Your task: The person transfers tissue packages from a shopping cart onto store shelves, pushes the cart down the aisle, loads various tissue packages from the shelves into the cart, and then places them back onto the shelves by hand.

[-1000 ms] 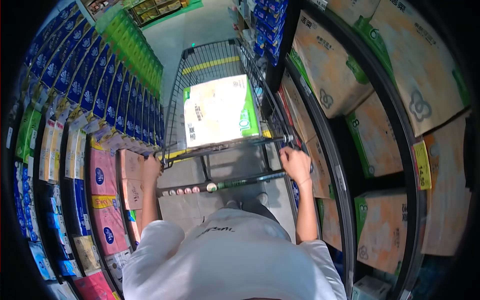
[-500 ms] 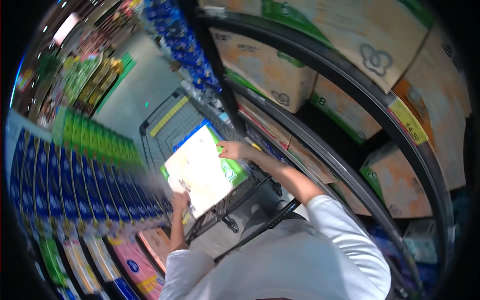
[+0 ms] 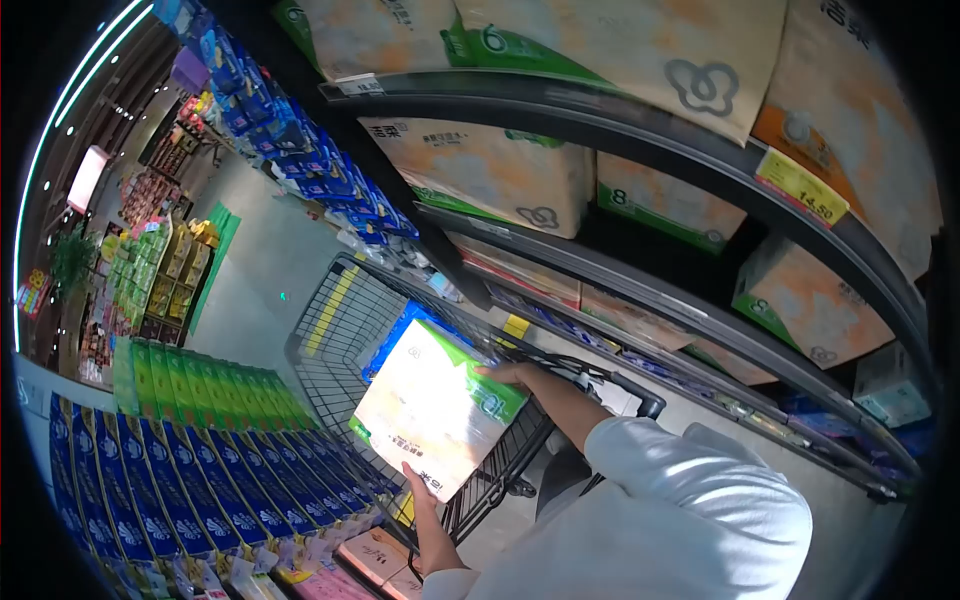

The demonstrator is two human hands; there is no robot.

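Note:
A large cream-and-green tissue pack [image 3: 425,410] is held between my two hands over the shopping cart [image 3: 330,300]. At its near lower edge my left hand [image 3: 424,486] grips it, fingers partly hidden by the pack. My right hand [image 3: 510,374] holds the green-marked right side, with some fingers over the edge. Under the far side of the tissue pack shows a blue package [image 3: 398,328] in the cart. Whether the tissue pack touches the cart's basket, I cannot tell.
On the right, a black shelf [image 3: 600,110] carries large cream tissue packs [image 3: 690,60], with a yellow price tag [image 3: 800,188]. Rows of blue packs [image 3: 170,480] and green packs [image 3: 200,385] stand at left. Grey floor [image 3: 260,240] runs beyond the cart.
The view has turned and shifted, so the shelf and cart sit differently in the frame. Both hands still hold the tissue pack, and the right hand is now nearer its right-hand edge.

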